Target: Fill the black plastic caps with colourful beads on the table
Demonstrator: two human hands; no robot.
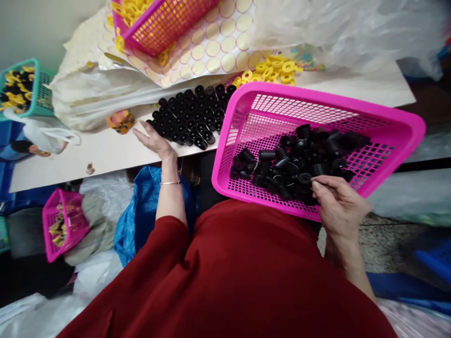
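My left hand (157,141), fingers stretched out, lies along the left side of a block of small black cylindrical pieces (190,112), which stand upright in close rows on the white table. Over the large pink basket (225,136), my right hand (340,202) has thumb and forefinger pinched together at the edge of a black cylindrical piece (305,178) with a hole in its end. The basket sits tilted near my body and carries a heap of loose black cylinders (282,164). My fingers partly hide the pinched piece.
Yellow rings (273,69) lie behind the basket. A second pink basket (162,28) of yellow rings rests on a sheet of round stickers (211,49). Orange-and-black pieces (121,121) are left of my left hand. A teal basket (44,91) stands far left; a blue bag (136,211) hangs below.
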